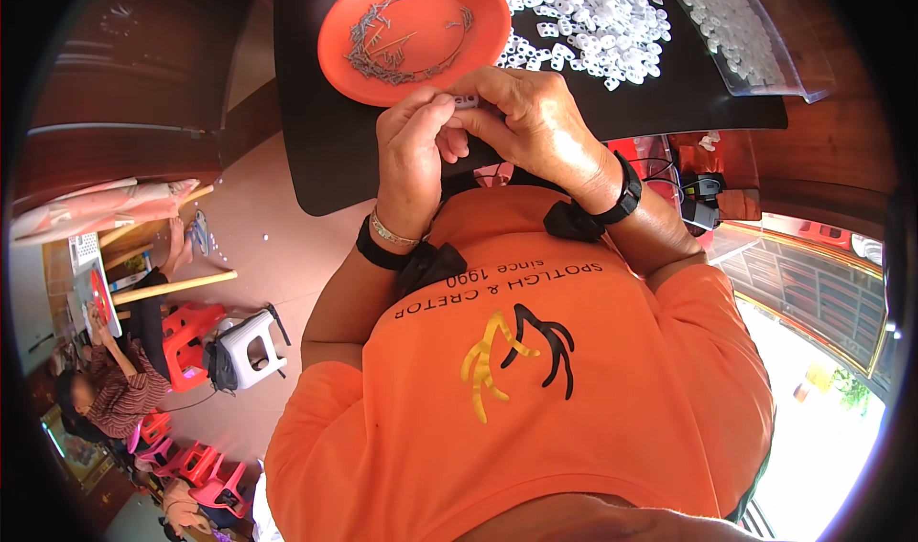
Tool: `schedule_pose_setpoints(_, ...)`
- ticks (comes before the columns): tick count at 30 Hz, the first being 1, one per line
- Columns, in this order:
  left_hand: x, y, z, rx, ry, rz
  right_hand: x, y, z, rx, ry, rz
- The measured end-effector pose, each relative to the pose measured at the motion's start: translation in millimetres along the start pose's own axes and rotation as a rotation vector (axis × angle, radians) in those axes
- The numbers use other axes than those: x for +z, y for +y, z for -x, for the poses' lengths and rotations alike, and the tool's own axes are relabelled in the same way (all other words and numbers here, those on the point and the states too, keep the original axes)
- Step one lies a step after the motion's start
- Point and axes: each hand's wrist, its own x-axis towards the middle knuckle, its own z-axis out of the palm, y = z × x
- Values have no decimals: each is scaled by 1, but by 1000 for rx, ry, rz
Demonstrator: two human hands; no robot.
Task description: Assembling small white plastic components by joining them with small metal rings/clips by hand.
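A red stool [182,330] and a white stool [236,339] stand on pale flooring [292,250], bright daylight [813,456] at right.

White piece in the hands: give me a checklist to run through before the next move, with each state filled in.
1. White piece held at the fingertips, between the left hand and the right hand: ok.
2. Full face of the white piece in sight: not ok, fingers cover part of it.
3. Grey piece fitted into the white piece: cannot tell, too small and partly covered.
4. Small grey pieces on the red plate, just beyond the hands: ok.
5. All loose white pieces inside the clear tray: not ok, a heap lies on the black table.
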Motion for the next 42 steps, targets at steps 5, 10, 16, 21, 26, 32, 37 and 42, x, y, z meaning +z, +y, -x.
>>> schedule_pose_setpoints(5, -1, -1, -2, 1, 0, -28, 4, 3, 2, 10, 13, -1)
schedule_pose_setpoints(10, 2, 0, -1, -3, 14, -13, 5, 6, 2, -65, 69, -5)
schedule_pose_setpoints(16, 3, 0, 0, 0, 33, -5, 0, 1, 2, 108, 4, -150)
schedule_pose_setpoints(21, 6, 2, 0, -14, 48, 15, 1, 5, -1, 25, 16, -54)
schedule_pose_setpoints(26, 4, 3, 0, -5, -4, -23, 2, 5, -1, -4, 8, -10)
schedule_pose_setpoints(32, 2, 3, 0, -2, 10, 25, 0, 3, -2, -72, -7, 18)
schedule_pose_setpoints(37, 2, 5, -2, -31, -24, 35, -6, 2, -4, -95, -3, 65)
schedule_pose_setpoints(42, -2, 2, -1, -37, -66, 33, -30, 2, -10, -171, 43, 182)
